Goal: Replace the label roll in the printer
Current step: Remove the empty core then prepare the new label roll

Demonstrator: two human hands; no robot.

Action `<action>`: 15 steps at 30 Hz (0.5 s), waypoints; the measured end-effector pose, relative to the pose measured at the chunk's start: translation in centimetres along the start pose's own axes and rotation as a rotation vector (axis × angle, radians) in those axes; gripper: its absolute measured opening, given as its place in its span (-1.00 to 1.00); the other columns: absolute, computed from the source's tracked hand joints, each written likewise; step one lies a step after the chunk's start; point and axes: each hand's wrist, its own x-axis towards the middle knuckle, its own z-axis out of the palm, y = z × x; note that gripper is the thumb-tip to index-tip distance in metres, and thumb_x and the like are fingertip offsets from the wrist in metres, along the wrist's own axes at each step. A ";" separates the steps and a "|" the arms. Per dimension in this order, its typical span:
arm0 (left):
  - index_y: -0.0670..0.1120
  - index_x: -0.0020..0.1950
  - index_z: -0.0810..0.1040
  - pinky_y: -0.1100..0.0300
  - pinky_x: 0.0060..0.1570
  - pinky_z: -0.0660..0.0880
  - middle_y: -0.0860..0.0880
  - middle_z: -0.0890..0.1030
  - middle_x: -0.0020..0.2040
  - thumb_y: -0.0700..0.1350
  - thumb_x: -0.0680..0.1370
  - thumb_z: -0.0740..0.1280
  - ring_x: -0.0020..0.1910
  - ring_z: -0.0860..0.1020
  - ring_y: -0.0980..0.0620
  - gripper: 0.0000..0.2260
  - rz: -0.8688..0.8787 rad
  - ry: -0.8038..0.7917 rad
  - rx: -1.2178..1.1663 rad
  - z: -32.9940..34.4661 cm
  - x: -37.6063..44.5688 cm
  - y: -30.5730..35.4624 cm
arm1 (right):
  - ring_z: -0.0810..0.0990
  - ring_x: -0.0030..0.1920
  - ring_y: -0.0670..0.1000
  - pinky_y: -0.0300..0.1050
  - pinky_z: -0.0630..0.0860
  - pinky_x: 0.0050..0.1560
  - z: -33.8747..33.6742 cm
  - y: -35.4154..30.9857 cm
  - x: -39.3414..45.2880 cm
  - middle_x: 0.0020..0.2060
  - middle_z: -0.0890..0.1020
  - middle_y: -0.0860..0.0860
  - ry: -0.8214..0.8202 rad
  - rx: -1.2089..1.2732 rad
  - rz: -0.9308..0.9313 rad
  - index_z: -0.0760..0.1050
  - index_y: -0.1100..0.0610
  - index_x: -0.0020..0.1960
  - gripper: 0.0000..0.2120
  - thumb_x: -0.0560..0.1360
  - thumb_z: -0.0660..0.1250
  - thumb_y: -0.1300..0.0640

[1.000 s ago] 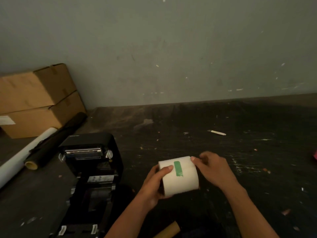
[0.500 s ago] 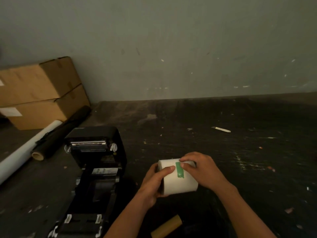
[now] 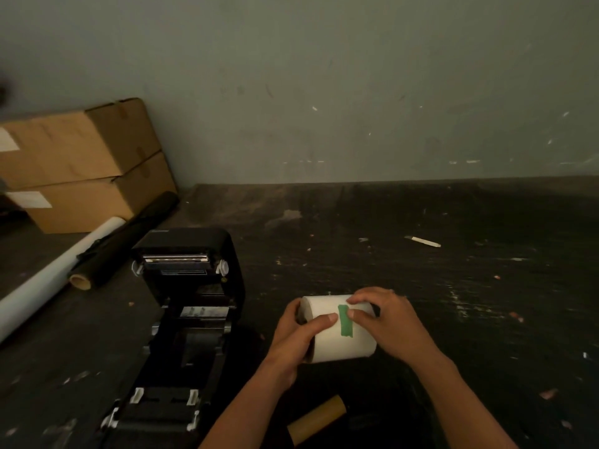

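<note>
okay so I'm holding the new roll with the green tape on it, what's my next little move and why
Probably peel the green tape strip off the white label roll: your right hand fingertips already sit at its edge, and the open black printer waits alongside.

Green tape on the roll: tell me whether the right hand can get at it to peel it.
Probably yes. The right hand already has a fingertip at the edge of the green tape, which faces up uncovered, while the left hand holds the label roll steady.

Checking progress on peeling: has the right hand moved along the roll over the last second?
Yes. The right hand has slid leftward from the label roll's right end onto the green tape, its fingertips now at the strip, towards the printer.
</note>
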 end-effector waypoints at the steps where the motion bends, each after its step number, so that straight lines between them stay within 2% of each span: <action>1: 0.22 0.21 0.43 0.04 -0.17 0.61 0.02 0.55 0.14 0.15 0.12 0.60 0.06 0.59 -0.03 -0.30 0.004 0.003 -0.001 0.0 0.0 0.0 | 0.39 0.08 -0.21 -0.21 0.33 0.19 0.2 -0.1 -0.2 0.07 0.46 -0.22 0.020 0.001 0.003 0.55 -0.12 0.06 -0.80 0.46 0.39 0.09; 3: 0.24 0.18 0.44 0.07 -0.21 0.61 0.04 0.55 0.12 0.12 0.16 0.60 0.06 0.59 -0.02 -0.36 0.016 0.006 -0.005 0.1 -0.1 -0.1 | 0.40 0.06 -0.22 -0.23 0.31 0.19 0.5 -0.1 -0.6 0.05 0.46 -0.23 0.059 0.009 0.001 0.57 -0.10 0.04 -0.82 0.47 0.39 0.12; 6: 0.20 0.24 0.43 0.10 -0.23 0.59 0.04 0.55 0.13 0.16 0.12 0.59 0.06 0.58 -0.01 -0.28 0.043 0.012 0.011 0.3 -0.3 -0.2 | 0.39 0.07 -0.22 -0.22 0.31 0.21 0.8 -0.1 -1.0 0.06 0.45 -0.23 0.081 0.028 0.028 0.59 -0.08 0.03 -0.82 0.47 0.39 0.14; 9: 0.20 0.26 0.41 0.15 -0.26 0.57 0.08 0.54 0.12 0.13 0.17 0.59 0.05 0.58 0.03 -0.30 0.068 0.007 0.036 0.3 -0.3 -0.5 | 0.40 0.08 -0.20 -0.20 0.33 0.20 0.9 0.0 -1.3 0.06 0.47 -0.21 0.063 0.054 0.058 0.57 -0.10 -0.01 -0.84 0.46 0.40 0.12; 13: 0.34 0.05 0.41 0.27 -0.38 0.56 0.16 0.51 0.08 0.11 0.21 0.58 0.01 0.57 0.08 -0.47 0.052 -0.009 0.049 0.4 -0.5 -0.6 | 0.41 0.07 -0.19 -0.20 0.34 0.14 0.7 0.2 -1.5 0.04 0.48 -0.20 0.034 0.098 0.076 0.54 -0.13 -0.11 -0.87 0.46 0.41 0.10; 15: 0.33 0.08 0.40 0.27 -0.36 0.56 0.18 0.49 0.07 0.11 0.19 0.59 0.01 0.56 0.09 -0.44 0.055 -0.017 0.050 0.4 -0.6 -0.7 | 0.42 0.08 -0.18 -0.20 0.33 0.11 0.5 0.3 -1.4 0.03 0.49 -0.21 0.009 0.130 0.097 0.55 -0.12 -0.15 -0.89 0.45 0.41 0.09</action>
